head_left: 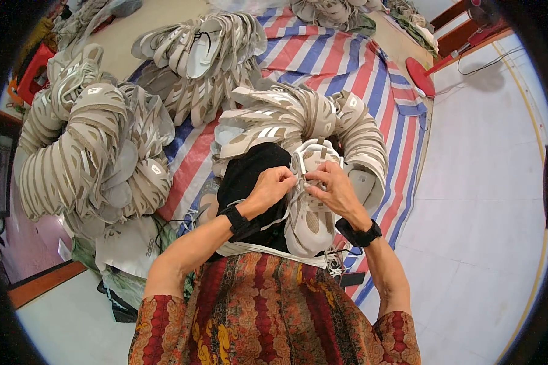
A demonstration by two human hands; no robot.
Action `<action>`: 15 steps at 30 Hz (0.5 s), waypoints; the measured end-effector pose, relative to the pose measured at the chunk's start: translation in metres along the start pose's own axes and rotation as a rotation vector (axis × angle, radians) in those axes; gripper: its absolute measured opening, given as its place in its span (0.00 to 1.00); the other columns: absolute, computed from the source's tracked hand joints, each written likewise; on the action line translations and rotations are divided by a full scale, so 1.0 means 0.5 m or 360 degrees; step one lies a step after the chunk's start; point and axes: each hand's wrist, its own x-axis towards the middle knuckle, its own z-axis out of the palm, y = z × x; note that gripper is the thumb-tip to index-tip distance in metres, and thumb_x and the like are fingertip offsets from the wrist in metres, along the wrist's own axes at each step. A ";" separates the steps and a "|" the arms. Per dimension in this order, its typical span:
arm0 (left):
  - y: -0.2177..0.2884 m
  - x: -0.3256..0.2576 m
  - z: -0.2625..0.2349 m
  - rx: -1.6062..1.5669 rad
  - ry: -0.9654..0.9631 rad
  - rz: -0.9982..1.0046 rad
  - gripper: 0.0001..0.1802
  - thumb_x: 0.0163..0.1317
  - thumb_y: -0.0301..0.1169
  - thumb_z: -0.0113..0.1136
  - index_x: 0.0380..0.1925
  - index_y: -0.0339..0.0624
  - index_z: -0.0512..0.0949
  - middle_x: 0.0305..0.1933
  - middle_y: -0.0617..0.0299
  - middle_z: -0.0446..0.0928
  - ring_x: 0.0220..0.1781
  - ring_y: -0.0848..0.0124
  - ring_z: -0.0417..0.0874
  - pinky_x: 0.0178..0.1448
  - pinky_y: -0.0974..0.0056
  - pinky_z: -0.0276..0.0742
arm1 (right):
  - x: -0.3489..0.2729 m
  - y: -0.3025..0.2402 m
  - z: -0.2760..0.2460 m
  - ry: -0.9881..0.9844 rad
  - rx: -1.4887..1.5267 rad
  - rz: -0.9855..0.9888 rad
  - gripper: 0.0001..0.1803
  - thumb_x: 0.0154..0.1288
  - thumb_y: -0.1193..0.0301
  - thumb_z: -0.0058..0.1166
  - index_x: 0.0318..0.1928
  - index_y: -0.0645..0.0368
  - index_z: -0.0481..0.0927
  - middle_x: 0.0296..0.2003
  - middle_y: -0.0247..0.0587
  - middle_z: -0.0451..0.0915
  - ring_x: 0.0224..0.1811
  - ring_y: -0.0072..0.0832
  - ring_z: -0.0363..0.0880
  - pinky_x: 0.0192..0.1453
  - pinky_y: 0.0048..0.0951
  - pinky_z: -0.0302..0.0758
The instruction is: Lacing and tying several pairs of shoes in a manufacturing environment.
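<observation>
Shoe (311, 226) set upright in front of the torso, toe toward the wearer, both hands at the lacing area.
Left hand (269, 188): fingers bent toward the thumb at the left edge of the lacing area; whether they clamp a lace cannot be told. Right hand (335, 190): thumb and fingers curved over the lacing area from the right, tips close to those of the left; grip on a lace likewise cannot be told. Each wrist carries a black band (242, 224). Black fabric (249, 173) lies just left of the shoe. Beyond it, a curved row of nested shoes (319, 112) rests on a striped red, white and blue sheet (406, 159). A larger bundle of shoes (73, 164) stands at far left.
</observation>
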 end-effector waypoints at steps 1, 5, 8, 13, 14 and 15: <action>0.002 0.000 0.001 -0.0007 0.0002 -0.0024 0.09 0.54 0.30 0.55 0.22 0.34 0.73 0.18 0.66 0.72 0.19 0.80 0.67 0.23 0.72 0.64 | -0.001 0.002 0.001 -0.0003 -0.0018 -0.0026 0.14 0.46 0.69 0.59 0.37 0.56 0.79 0.31 0.41 0.69 0.37 0.37 0.67 0.41 0.34 0.66; 0.008 0.003 0.019 0.0283 0.0178 0.0319 0.08 0.53 0.29 0.55 0.23 0.33 0.73 0.17 0.62 0.71 0.18 0.78 0.70 0.22 0.69 0.66 | -0.004 0.000 0.007 0.0069 0.0013 -0.0130 0.15 0.46 0.69 0.59 0.38 0.57 0.79 0.31 0.41 0.69 0.37 0.37 0.68 0.41 0.34 0.66; 0.009 0.002 0.027 0.0550 0.0296 0.0536 0.07 0.54 0.28 0.54 0.24 0.34 0.73 0.18 0.61 0.74 0.19 0.75 0.74 0.23 0.69 0.69 | -0.003 0.002 0.012 0.0105 0.0035 -0.0225 0.13 0.48 0.70 0.57 0.38 0.58 0.79 0.31 0.42 0.70 0.37 0.37 0.68 0.40 0.35 0.67; 0.031 -0.011 0.008 -0.0053 -0.0003 -0.0098 0.06 0.59 0.25 0.50 0.25 0.36 0.72 0.22 0.64 0.75 0.20 0.78 0.74 0.23 0.75 0.72 | 0.014 0.006 0.015 0.0097 -0.0103 -0.0065 0.06 0.50 0.73 0.52 0.30 0.60 0.77 0.28 0.42 0.71 0.35 0.38 0.71 0.35 0.36 0.69; 0.030 -0.014 0.012 -0.0132 0.0034 -0.0117 0.04 0.58 0.24 0.50 0.26 0.36 0.70 0.22 0.64 0.75 0.21 0.78 0.74 0.23 0.75 0.72 | 0.013 0.006 0.020 0.0104 -0.0099 -0.0062 0.06 0.50 0.73 0.52 0.30 0.60 0.77 0.28 0.42 0.71 0.35 0.38 0.71 0.35 0.36 0.69; 0.033 -0.013 0.014 -0.0213 0.0073 -0.0134 0.03 0.57 0.22 0.50 0.27 0.36 0.68 0.22 0.64 0.74 0.21 0.78 0.74 0.24 0.74 0.72 | 0.015 0.007 0.024 0.0129 -0.0238 -0.0139 0.04 0.49 0.74 0.51 0.28 0.60 0.75 0.26 0.41 0.70 0.33 0.38 0.72 0.33 0.36 0.70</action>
